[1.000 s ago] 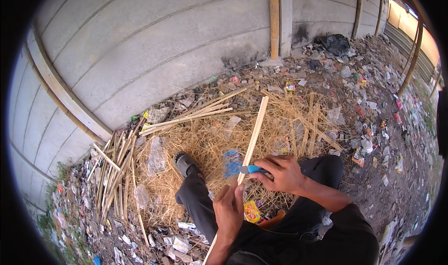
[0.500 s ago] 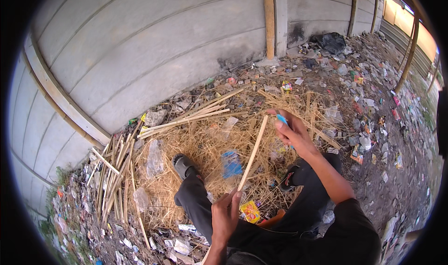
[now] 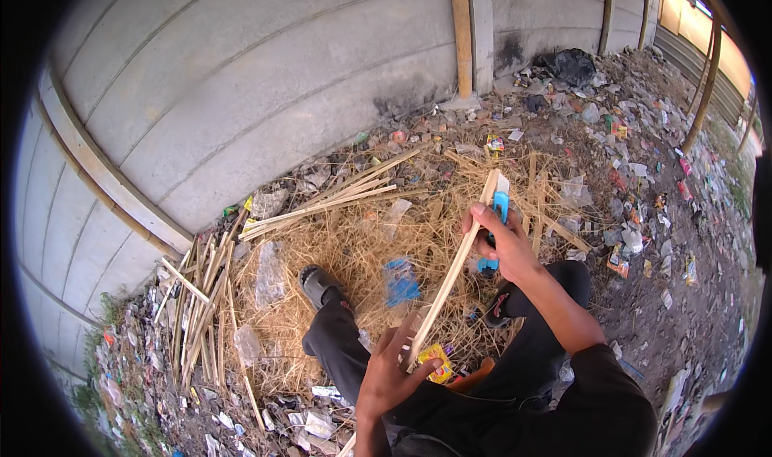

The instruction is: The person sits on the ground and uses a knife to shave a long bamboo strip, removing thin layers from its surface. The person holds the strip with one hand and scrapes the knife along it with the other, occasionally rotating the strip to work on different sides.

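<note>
A long pale bamboo strip (image 3: 452, 284) slants up across my lap. My left hand (image 3: 390, 379) has it low down, loosely, between thumb and fingers; the fingers are fairly straight and a little blurred. My right hand (image 3: 508, 244) grips a blue-handled cutter knife (image 3: 500, 206). The pale blade lies alongside the strip's upper end, and my right thumb and fingers also touch the strip. Part of the knife's handle is hidden in the hand. Beneath the strip, thin straw-like shavings (image 3: 362, 252) cover the ground between my feet.
Several bamboo strips (image 3: 334, 199) lie ahead, and another pile (image 3: 201, 304) rests at the left. A grey panel wall (image 3: 281, 79) with posts stands beyond. Blue plastic (image 3: 400, 282), a yellow wrapper (image 3: 434, 362) and other litter are scattered about. My dark shoe (image 3: 320, 286) stands among the shavings.
My right hand has turned the knife upright and brought it against the strip's upper end. That end has moved up and right. My left hand's fingers have loosened and straightened.
</note>
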`<action>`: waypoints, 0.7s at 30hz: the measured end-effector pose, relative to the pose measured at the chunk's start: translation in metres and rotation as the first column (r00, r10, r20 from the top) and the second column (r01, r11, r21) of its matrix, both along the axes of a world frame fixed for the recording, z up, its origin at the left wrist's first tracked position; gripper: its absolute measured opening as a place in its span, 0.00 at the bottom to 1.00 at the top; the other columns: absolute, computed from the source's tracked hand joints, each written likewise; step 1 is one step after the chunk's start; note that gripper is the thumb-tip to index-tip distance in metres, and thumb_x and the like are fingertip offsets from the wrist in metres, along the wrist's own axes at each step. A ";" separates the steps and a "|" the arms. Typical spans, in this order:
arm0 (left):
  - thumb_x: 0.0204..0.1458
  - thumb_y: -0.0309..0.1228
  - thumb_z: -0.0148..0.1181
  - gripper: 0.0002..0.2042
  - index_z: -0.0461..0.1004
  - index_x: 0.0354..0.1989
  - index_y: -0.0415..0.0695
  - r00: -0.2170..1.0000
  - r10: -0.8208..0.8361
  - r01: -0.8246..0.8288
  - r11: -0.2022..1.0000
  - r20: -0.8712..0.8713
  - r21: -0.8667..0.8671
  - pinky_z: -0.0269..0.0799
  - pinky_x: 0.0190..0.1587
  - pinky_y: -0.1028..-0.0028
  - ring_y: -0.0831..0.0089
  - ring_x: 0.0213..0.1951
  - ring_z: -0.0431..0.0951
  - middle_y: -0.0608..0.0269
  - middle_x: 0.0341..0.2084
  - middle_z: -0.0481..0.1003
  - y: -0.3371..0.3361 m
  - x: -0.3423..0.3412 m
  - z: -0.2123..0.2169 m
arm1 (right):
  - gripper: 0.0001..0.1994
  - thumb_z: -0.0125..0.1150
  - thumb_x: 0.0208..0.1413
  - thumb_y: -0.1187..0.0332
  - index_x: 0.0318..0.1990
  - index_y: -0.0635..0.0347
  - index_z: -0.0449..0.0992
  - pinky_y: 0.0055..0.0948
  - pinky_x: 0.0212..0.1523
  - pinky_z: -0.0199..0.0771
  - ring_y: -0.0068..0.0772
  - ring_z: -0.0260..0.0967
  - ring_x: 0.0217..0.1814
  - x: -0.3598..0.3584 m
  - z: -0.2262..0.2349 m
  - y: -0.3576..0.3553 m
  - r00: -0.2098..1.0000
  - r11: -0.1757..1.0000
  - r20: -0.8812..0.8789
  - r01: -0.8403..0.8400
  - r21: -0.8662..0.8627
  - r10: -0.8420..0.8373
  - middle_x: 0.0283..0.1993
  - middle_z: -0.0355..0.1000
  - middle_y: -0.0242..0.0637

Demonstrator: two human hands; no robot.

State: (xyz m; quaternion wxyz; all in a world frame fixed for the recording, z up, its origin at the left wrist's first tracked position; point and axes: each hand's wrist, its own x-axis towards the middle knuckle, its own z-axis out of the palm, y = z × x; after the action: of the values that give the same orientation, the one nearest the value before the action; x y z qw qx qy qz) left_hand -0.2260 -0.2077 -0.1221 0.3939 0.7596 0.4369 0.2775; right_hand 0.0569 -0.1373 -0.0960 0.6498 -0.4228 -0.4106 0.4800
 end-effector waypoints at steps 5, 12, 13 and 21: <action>0.64 0.38 0.70 0.26 0.73 0.67 0.39 0.965 -0.261 0.244 0.911 -0.005 -0.331 0.77 0.41 0.67 0.69 0.41 0.81 0.51 0.40 0.80 0.002 -0.047 -0.050 | 0.21 0.59 0.73 0.50 0.37 0.59 0.78 0.19 0.18 0.49 0.11 0.53 0.16 0.038 0.000 0.008 0.999 0.999 -0.004 0.045 0.023 -0.045 0.25 0.70 0.26; 0.73 0.37 0.54 0.14 0.73 0.51 0.37 0.969 -0.203 0.217 0.971 0.144 -0.095 0.71 0.35 0.58 0.50 0.27 0.77 0.45 0.26 0.76 -0.003 -0.035 -0.054 | 0.25 0.52 0.75 0.43 0.50 0.59 0.77 0.19 0.21 0.51 0.11 0.49 0.17 0.053 0.008 0.003 0.961 0.984 0.213 0.164 0.065 -0.175 0.30 0.69 0.27; 0.74 0.37 0.53 0.13 0.73 0.49 0.37 0.985 -0.143 0.153 0.982 0.093 -0.109 0.70 0.35 0.56 0.47 0.27 0.77 0.44 0.25 0.75 -0.003 -0.033 -0.046 | 0.26 0.49 0.76 0.42 0.52 0.59 0.77 0.19 0.21 0.50 0.11 0.49 0.18 0.047 0.014 -0.001 0.964 0.979 0.184 0.180 0.091 -0.194 0.30 0.67 0.27; 0.73 0.37 0.53 0.14 0.65 0.40 0.38 0.990 0.142 -0.141 0.989 -0.019 0.035 0.69 0.29 0.48 0.34 0.27 0.78 0.39 0.21 0.74 -0.002 -0.001 0.005 | 0.19 0.62 0.71 0.51 0.48 0.59 0.78 0.26 0.26 0.67 0.23 0.68 0.24 0.006 -0.006 -0.045 0.730 0.939 0.662 -0.082 0.334 -0.171 0.31 0.74 0.33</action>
State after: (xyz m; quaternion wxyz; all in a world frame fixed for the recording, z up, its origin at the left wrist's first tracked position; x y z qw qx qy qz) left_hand -0.2273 -0.2098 -0.1173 0.3556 0.7361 0.4892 0.3040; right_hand 0.0632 -0.1824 -0.1024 0.5279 -0.4601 -0.6863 0.1967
